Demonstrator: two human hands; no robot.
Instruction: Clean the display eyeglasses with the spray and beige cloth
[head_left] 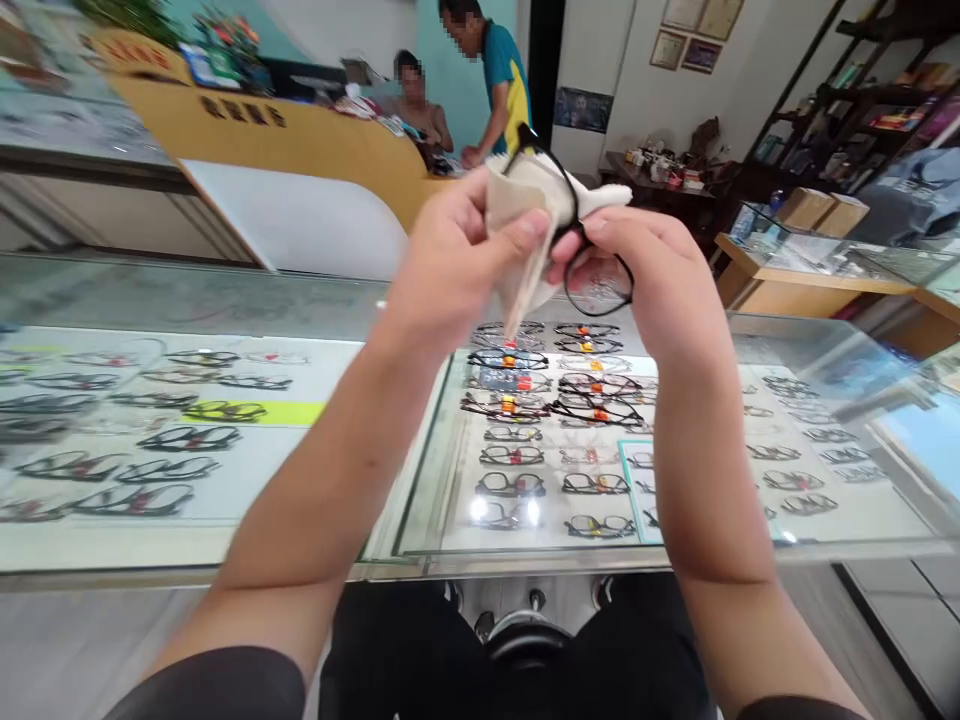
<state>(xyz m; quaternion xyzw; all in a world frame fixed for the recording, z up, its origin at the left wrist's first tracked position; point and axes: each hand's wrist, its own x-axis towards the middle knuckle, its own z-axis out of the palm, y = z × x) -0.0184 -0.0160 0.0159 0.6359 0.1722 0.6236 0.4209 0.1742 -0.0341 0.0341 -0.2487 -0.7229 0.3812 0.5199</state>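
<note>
A pair of black glasses [600,288] is held up between the two hands, over the far part of the glass tabletop [315,298]. The left hand [457,240] has its grip closed on a pale cloth [517,195], thumb flat on the near side; the right hand [664,255] pinches the frame between thumb and fingers, with little gap in its grip. The likeliest mishap is a slip: the frame is thin and probably smooth, so a hard tug on the cloth could pull it from that pinch and drop it onto the glass below. Twisting the hands against each other could bend the rim or strain a hinge, and bare fingertips behind the uncovered lens may smudge it. The other lens seems tucked in the cloth, so its condition cannot be told. The cloth looks soft and matt, folded, with a zigzag edge at its far right; the showing rim is rounded, dark and slim around a clear lens. Beneath the hard, shiny tabletop, rows of spectacles [596,484] lie on white backing.
</note>
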